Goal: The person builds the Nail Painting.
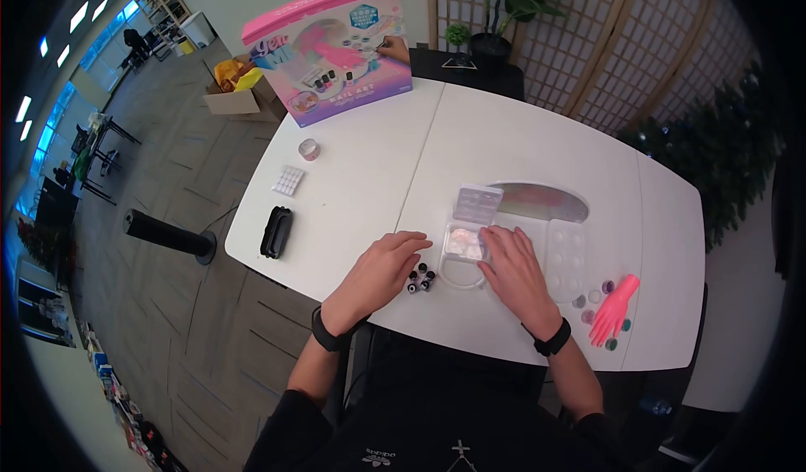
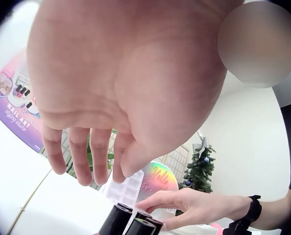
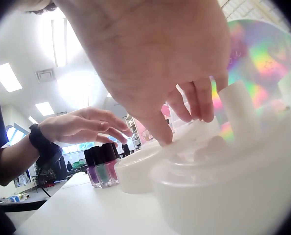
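Note:
My right hand [image 1: 516, 271] lies over the right side of a white case [image 1: 449, 250], its fingertips at the rim and its thumb near the front edge. Inside the case are pale pinkish-clear pieces [image 1: 464, 243]; its compartmented lid [image 1: 478, 203] stands raised. My left hand [image 1: 382, 271] hovers palm down left of the case, fingers loosely extended and holding nothing. Beneath its fingertips stand several nail polish bottles [image 3: 102, 169] with black caps. A white ring-shaped part [image 1: 462, 286] sits in front of the case, close to the right thumb.
Behind the case rises a half-round holographic mirror [image 1: 541, 201]. To the right are a white tray with round wells [image 1: 565, 262], a pink model hand [image 1: 614, 312] and several small pots [image 1: 588, 316]. A nail art box [image 1: 332, 52], clear jar [image 1: 309, 149] and black holder [image 1: 276, 232] stand left.

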A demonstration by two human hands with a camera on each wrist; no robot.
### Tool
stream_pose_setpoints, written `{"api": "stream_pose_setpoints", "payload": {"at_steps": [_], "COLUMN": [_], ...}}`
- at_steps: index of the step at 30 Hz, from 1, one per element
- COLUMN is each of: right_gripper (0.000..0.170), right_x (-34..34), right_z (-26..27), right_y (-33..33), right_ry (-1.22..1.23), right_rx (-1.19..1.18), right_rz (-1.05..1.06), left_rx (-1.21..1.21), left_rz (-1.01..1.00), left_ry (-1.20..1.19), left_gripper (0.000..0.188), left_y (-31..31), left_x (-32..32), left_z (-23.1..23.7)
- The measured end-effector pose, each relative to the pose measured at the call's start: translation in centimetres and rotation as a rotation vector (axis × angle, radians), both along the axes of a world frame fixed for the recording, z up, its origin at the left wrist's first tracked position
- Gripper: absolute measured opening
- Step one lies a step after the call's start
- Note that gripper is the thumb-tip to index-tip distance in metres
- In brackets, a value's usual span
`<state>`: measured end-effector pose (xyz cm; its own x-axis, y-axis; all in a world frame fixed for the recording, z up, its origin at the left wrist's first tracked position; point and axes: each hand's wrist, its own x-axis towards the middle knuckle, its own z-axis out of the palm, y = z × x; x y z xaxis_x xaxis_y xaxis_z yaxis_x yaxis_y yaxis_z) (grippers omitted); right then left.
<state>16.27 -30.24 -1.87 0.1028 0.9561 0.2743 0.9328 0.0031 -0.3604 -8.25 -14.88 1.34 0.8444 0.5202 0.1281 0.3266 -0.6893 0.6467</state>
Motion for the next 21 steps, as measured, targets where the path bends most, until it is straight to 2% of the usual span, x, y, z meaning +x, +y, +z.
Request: {"api": "stream_pose_setpoints", "payload": {"at_steps": [5,10,21], "right_gripper": [0.051,0.039,0.028], "right_x": [-0.6,-2.0,-4.0], "right_z": [0.3,2.0,1.5], "right_y": [-0.3,-1.2,-2.8], "right_ry": [-0.028,0.085,0.182], "right_rx": [0.038,0.075,0.074], "right_rz": [-0.042,-0.015,0.064], "left_rx": [-0.078,-0.065,-0.030], "left_rz": [0.051,0.148,0.138], "left_ry": [0.038,0.061,0.031], "left_gripper": [0.026,0.026,0.024], "left_y": [-1.4,-2.3,-4.5], "left_x": [-1.8,-2.4,-3.4], "left_z": [0.4,0.2,-1.4]}}
